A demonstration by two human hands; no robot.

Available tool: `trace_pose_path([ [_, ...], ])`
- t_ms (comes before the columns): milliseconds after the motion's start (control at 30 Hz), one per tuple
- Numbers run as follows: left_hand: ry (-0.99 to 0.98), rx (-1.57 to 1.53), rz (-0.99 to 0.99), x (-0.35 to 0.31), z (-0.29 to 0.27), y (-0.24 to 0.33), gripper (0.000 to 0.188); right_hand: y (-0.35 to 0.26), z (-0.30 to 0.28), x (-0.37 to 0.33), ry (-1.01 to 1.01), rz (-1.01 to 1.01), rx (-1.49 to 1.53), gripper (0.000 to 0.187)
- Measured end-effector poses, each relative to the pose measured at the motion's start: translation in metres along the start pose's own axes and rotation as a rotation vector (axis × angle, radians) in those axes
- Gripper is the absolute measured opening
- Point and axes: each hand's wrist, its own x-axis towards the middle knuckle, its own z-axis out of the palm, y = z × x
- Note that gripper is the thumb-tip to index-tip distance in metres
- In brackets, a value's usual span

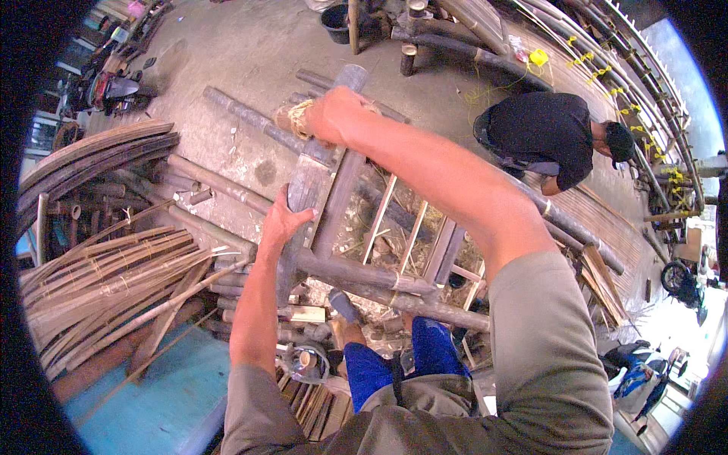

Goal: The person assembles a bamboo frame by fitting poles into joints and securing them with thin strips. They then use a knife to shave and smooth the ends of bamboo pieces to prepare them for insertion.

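A bamboo frame [356,269] with crossing poles and thin pale slats stands before me. My left hand [287,222] wraps round its thick upright bamboo post [305,182], thumb across the near side. Farther up, my right hand [339,119] is closed at the joint where the post meets a crossing pole [246,117]. A tan fibre lashing [294,119] shows at the left edge of that hand. My right fingers are partly hidden behind the wrist and the post, so their exact grip on the lashing does not show fully.
Split bamboo strips [114,280] lie in a heap at left, above a blue surface [152,379]. Curved bamboo lengths [91,163] are stacked behind them. A person in black [538,136] bends over at right, near bamboo slats. A black bucket [334,24] stands far off.
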Motion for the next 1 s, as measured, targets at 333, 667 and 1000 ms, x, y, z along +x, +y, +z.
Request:
trace_pose_path([
  [333, -0.074, -0.079, 0.03, 0.009, 0.003, -0.01, 0.108, 0.029, 0.035, -0.018, 0.263, -0.047, 0.193, 0.064],
  [667, 0.022, 0.395, 0.044, 0.027, 0.016, 0.035, 0.099, -0.005, 0.156, -0.101, 0.311, 0.312, 0.798, 0.098],
  [1000, 0.123, 0.277, 0.17, 0.184, 0.046, 0.095, 0.085, 0.091, 0.356, -0.214, 0.724, 1.032, 0.906, 0.072],
])
